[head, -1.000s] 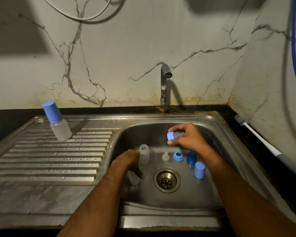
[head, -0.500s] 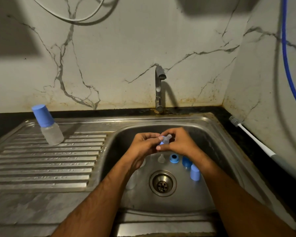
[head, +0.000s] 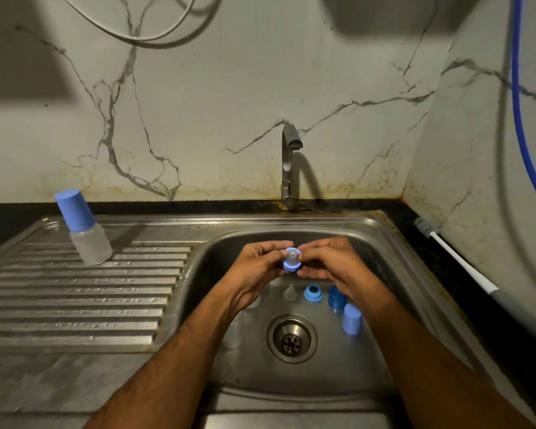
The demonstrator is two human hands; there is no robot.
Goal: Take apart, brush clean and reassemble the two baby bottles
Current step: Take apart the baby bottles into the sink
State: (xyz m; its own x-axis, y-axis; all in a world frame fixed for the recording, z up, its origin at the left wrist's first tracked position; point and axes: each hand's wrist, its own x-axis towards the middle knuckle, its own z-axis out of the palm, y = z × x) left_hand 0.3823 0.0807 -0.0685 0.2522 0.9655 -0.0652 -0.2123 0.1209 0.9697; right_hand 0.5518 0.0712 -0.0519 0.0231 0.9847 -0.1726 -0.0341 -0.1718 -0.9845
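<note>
Head view: over the sink (head: 393, 243), both my hands pinch one blue collar with its clear teat.

My left hand (head: 257, 267) and right hand (head: 331, 264) curl their fingertips round the collar and teat (head: 291, 259), held above the basin. Below lie a loose teat (head: 290, 291), a blue ring (head: 313, 293) and a blue cap (head: 352, 319). A capped bottle (head: 85, 227) stands on the drainboard (head: 75, 305); the brush (head: 455, 258) lies along the right counter.

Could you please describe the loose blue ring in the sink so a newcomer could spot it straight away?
Look into the steel sink basin, just behind the round drain. The blue ring lies there between a clear teat and a dark blue cap. Unlike the closed caps, it shows an open hole through its middle.
</note>
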